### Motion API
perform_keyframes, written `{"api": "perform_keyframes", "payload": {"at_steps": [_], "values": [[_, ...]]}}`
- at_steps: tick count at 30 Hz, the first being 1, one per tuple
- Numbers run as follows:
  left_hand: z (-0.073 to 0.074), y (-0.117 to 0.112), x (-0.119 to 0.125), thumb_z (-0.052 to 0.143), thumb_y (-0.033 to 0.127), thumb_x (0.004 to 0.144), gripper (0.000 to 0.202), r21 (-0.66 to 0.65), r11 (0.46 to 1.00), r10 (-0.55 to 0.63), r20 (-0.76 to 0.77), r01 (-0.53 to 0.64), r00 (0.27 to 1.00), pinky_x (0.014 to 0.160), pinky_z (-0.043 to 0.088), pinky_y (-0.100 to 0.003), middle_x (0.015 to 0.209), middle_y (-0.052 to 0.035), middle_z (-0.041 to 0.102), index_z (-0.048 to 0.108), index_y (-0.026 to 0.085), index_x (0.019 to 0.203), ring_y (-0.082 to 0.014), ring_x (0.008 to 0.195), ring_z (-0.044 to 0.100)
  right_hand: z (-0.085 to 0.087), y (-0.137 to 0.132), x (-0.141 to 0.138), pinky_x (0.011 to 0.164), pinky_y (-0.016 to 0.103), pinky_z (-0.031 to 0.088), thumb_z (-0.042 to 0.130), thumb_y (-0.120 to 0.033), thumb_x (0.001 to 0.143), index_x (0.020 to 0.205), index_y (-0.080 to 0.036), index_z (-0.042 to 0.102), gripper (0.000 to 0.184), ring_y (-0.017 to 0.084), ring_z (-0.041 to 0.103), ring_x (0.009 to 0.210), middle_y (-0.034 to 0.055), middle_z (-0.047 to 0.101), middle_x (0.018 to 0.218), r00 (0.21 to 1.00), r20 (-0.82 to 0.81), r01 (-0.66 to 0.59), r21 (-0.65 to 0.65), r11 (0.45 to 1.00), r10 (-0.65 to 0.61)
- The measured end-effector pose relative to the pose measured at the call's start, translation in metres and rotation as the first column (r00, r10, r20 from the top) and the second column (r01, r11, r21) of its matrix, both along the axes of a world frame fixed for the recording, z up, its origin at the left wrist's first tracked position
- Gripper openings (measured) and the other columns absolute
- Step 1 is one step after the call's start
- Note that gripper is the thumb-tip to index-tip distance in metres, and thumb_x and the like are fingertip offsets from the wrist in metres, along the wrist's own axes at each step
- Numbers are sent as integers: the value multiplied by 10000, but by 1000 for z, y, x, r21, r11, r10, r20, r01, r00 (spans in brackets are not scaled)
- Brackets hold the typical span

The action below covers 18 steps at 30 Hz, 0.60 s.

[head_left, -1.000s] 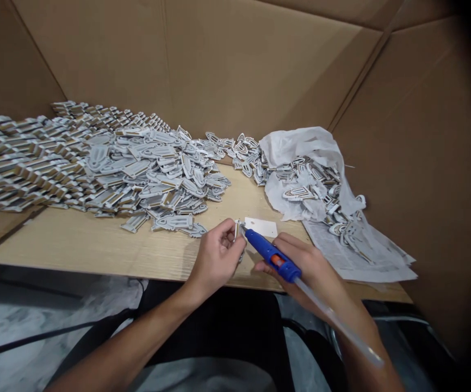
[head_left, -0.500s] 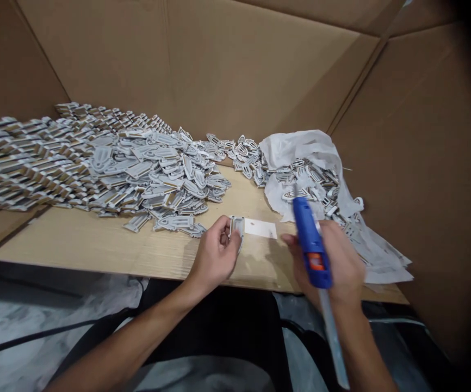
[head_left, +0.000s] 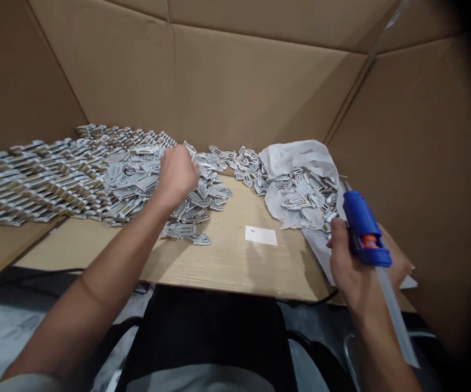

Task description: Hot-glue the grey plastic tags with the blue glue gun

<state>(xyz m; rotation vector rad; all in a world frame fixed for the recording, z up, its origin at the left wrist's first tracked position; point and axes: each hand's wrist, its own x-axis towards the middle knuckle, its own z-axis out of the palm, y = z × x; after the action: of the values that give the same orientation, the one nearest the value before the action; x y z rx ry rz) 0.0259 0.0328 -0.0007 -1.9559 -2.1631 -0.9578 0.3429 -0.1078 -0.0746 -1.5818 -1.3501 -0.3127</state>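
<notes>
Grey shirt hem (head_left: 200,379), black trousers (head_left: 206,326), bare hands (head_left: 176,177)

Glossy blue plastic glue gun (head_left: 364,228), translucent glue stick (head_left: 394,316), matt brown cardboard (head_left: 260,87), crumpled white paper (head_left: 296,160)

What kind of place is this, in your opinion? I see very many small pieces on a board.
Probably a small manual assembly workplace: heaps of grey flat clips cover the wooden board, the right hand grips a blue hot glue gun, and cardboard sheets form makeshift walls.
</notes>
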Motion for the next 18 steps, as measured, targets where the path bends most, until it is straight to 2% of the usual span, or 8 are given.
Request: {"api": "perform_keyframes", "payload": {"at_steps": [3,5,8,11,14,16,18], "values": [[15,35,-9,679,215,841,247,-102,992,55,-118,-68,992,950,494,-413,1011,-230,718,749,53,1015,-335,1046,652,1,4,-1,664,344,403,582,-652,956,778,-214,616,475,202,524,605,4,554,646,998,-29,47,19,999,-47],[17,54,-12,722,203,799,318,-143,985,70,-173,-95,982,947,501,-411,1055,-242,718,751,39,1070,-352,1096,643,0,5,0,662,343,409,577,-660,954,771,-215,618,483,201,525,598,3,555,637,999,-31,40,5,999,-40],[16,69,-13,711,277,855,428,-143,985,74,-185,-102,980,970,496,-402,1134,-243,701,725,14,1192,-328,1178,609,0,6,2,658,339,401,575,-658,949,729,-220,600,491,203,529,604,9,553,636,999,0,37,-9,999,-37],[15,65,-3,591,177,915,411,-114,988,84,-201,-108,976,989,493,-424,1250,-284,652,689,-16,1265,-329,1192,613,2,6,3,657,333,392,560,-641,960,714,-222,586,487,202,532,615,19,571,655,1000,19,18,-21,1000,-17],[11,46,21,518,86,900,402,-61,997,42,-227,-57,973,995,493,-454,1305,-313,619,692,-11,1249,-347,1157,639,1,7,3,660,326,392,574,-608,962,768,-220,586,434,204,541,621,20,585,666,1000,12,1,-67,998,-1],[3,31,42,534,100,888,349,-108,991,-96,-241,72,966,981,498,-443,1190,-265,682,734,32,1164,-320,1094,657,-4,10,5,640,316,378,590,-575,954,816,-219,590,382,205,538,620,27,600,684,999,23,-36,-155,987,40],[-8,19,61,569,109,854,285,-221,951,-267,-241,215,933,914,515,-398,1024,-208,728,767,80,1058,-274,981,671,-10,14,6,626,308,368,591,-536,948,861,-215,591,333,205,540,626,44,632,725,990,32,-125,-281,952,139]]}}
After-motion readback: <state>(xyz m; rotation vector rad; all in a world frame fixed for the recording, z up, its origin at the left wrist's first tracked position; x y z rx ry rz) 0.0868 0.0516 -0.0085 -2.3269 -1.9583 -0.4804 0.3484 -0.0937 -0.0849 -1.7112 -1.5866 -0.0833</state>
